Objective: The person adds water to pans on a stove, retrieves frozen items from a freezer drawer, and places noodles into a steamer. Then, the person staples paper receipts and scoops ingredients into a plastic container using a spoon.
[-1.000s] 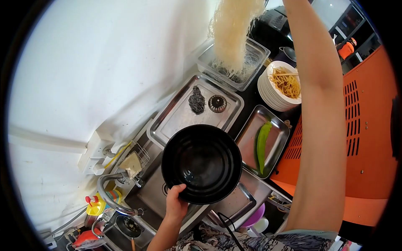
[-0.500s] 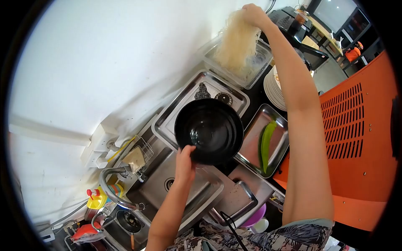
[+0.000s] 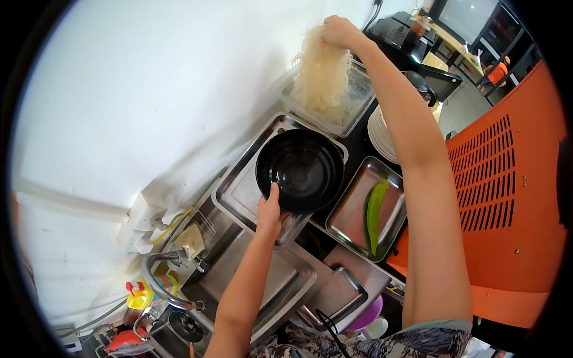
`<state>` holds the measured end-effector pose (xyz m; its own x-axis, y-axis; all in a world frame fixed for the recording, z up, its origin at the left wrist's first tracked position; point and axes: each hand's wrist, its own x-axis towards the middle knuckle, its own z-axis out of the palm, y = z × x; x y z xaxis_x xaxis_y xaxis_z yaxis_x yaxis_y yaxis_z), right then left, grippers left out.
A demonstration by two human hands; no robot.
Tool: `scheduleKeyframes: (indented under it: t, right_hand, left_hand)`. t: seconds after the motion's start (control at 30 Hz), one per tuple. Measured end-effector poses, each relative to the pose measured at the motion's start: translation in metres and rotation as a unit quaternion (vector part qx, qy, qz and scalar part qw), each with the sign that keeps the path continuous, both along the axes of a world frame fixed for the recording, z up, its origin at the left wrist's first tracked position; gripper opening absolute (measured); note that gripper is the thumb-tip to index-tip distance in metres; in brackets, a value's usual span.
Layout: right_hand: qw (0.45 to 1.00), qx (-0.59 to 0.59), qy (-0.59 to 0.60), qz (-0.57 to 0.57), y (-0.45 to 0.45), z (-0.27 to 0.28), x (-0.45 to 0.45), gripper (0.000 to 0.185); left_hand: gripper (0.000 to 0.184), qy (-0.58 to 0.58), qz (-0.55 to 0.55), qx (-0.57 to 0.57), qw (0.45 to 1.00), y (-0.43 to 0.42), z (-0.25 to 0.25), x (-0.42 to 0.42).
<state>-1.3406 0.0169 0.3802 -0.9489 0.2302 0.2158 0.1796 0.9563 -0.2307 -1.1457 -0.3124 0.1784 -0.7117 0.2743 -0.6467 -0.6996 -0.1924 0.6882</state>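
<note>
My left hand [image 3: 270, 209] grips the near rim of a black bowl [image 3: 301, 170], thumb over the edge. The bowl's inside faces up and looks bare; it is held above a steel tray [image 3: 236, 194] and covers much of it. Farther off, my right hand [image 3: 343, 33] is closed around the top of a bunch of pale dry rice noodles [image 3: 322, 74]. The strands hang down over a clear plastic container [image 3: 357, 98], their lower ends within its outline. Whether they touch its bottom I cannot tell.
A steel tray [image 3: 340, 224] with green peppers [image 3: 374, 216] lies right of the bowl. Stacked plates [image 3: 382, 136] stand behind it. Nearer are a sink [image 3: 298, 298] and a curved faucet [image 3: 156, 283]. An orange vented panel [image 3: 501, 238] borders the right. A person in orange [image 3: 497, 73] is far back.
My left hand has moved the bowl farther away, toward the clear container, over more of the steel tray. My right hand has shifted slightly left and lower with the noodles.
</note>
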Motion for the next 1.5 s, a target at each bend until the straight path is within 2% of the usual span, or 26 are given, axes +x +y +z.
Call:
scheduleKeyframes:
  t: [0.23,0.33,0.37,0.43,0.47,0.5,0.53,0.6,0.63,0.67,0.77,0.83,0.9,0.93,1.0,1.03,1.1,1.13,1.2,1.23,1.3,1.33,1.4,1.43,1.47,1.5]
  right_hand:
    - [1.000,0.007,0.018,0.009,0.007,0.001,-0.002,0.033]
    - [0.999,-0.025,0.037,-0.007,0.014,0.016,0.003,0.032]
    - [0.999,-0.023,0.040,-0.012,0.018,0.016,0.001,0.032]
    - [0.993,0.078,0.083,0.027,0.026,0.013,-0.007,0.030]
    - [0.995,0.074,0.061,0.041,0.022,0.008,-0.015,0.029]
    - [0.995,0.071,0.039,0.055,0.013,-0.002,-0.029,0.029]
    - [0.990,0.102,0.081,0.062,0.019,-0.016,-0.039,0.029]
    - [0.996,0.073,0.053,0.012,0.004,-0.012,-0.039,0.029]
    - [1.000,0.000,0.020,0.012,-0.025,-0.005,-0.031,0.030]
    - [0.997,-0.072,-0.013,0.013,-0.047,0.005,-0.021,0.031]
    - [0.997,-0.075,-0.025,0.000,-0.034,-0.002,-0.022,0.033]
    - [0.990,-0.140,-0.004,-0.001,-0.021,-0.006,-0.007,0.031]
    - [0.985,-0.170,-0.010,0.002,-0.027,-0.003,-0.001,0.031]
    - [0.977,-0.210,-0.024,-0.022,-0.029,-0.001,-0.001,0.031]
    - [0.966,-0.251,-0.038,-0.044,-0.031,-0.001,-0.002,0.031]
    - [0.965,-0.257,-0.042,-0.017,-0.031,-0.003,-0.002,0.032]
    - [0.963,-0.266,-0.047,0.009,-0.033,-0.009,-0.002,0.033]
    - [0.960,-0.277,-0.041,0.011,-0.034,-0.012,-0.004,0.034]
    - [0.956,-0.291,-0.035,0.014,-0.032,-0.018,-0.006,0.034]
    - [0.955,-0.294,-0.033,0.017,-0.031,-0.019,-0.005,0.039]
    - [0.953,-0.299,-0.033,0.019,-0.025,-0.019,0.001,0.045]
    - [0.937,-0.346,-0.040,0.036,-0.023,-0.008,0.012,0.052]
    - [0.911,-0.407,-0.050,0.046,-0.017,0.016,0.047,0.067]
    - [0.896,-0.440,-0.049,0.035,-0.007,0.012,0.051,0.070]
    - [0.880,-0.472,-0.048,0.024,0.003,0.004,0.052,0.072]
    - [0.893,-0.443,-0.077,0.011,0.009,-0.009,0.055,0.076]
  left_hand:
    - [0.047,0.011,-0.024,-0.025,0.999,0.014,-0.006,-0.033]
    - [0.058,0.059,-0.054,-0.034,0.996,0.016,0.010,-0.043]
    - [0.064,0.084,-0.043,-0.081,0.992,0.016,0.018,-0.043]
    - [0.078,0.149,-0.023,-0.152,0.977,0.014,0.009,-0.046]
    - [0.082,0.320,-0.017,-0.326,0.890,0.009,-0.004,-0.047]
    - [0.078,0.379,0.029,-0.371,0.848,0.001,0.010,-0.040]
    - [0.074,0.448,0.067,-0.360,0.815,0.005,0.017,-0.048]
    - [0.070,0.477,0.053,-0.226,0.848,0.029,0.054,-0.079]
    - [0.071,0.494,0.037,-0.197,0.846,0.031,0.079,-0.088]
    - [0.077,0.531,0.000,-0.203,0.823,0.040,0.091,-0.106]
    - [0.104,0.627,-0.093,-0.203,0.746,0.101,0.115,-0.168]
    - [0.119,0.669,-0.146,-0.306,0.662,0.142,0.128,-0.186]
    - [0.119,0.633,-0.188,-0.259,0.705,0.165,0.130,-0.193]
    - [0.119,0.633,-0.188,-0.261,0.705,0.177,0.122,-0.207]
    - [0.128,0.619,-0.196,-0.114,0.751,0.197,0.097,-0.232]
    - [0.128,0.618,-0.198,-0.116,0.752,0.195,0.101,-0.229]
    - [0.102,0.605,-0.204,-0.025,0.769,0.191,0.108,-0.226]
    - [0.102,0.603,-0.206,-0.027,0.770,0.189,0.106,-0.226]
    - [0.071,0.456,-0.216,-0.112,0.856,0.185,0.102,-0.226]
    - [0.071,0.455,-0.218,-0.113,0.856,0.187,0.099,-0.228]
    - [0.048,0.357,-0.206,-0.169,0.895,0.197,0.098,-0.235]
    - [0.048,0.355,-0.207,-0.171,0.895,0.200,0.099,-0.237]
    - [0.047,0.393,-0.188,-0.063,0.898,0.206,0.105,-0.239]
    - [0.040,0.367,-0.143,0.095,0.914,0.208,0.107,-0.243]
    - [0.040,0.370,-0.144,0.094,0.913,0.207,0.115,-0.245]
    - [0.037,0.368,-0.161,0.021,0.916,0.206,0.124,-0.249]
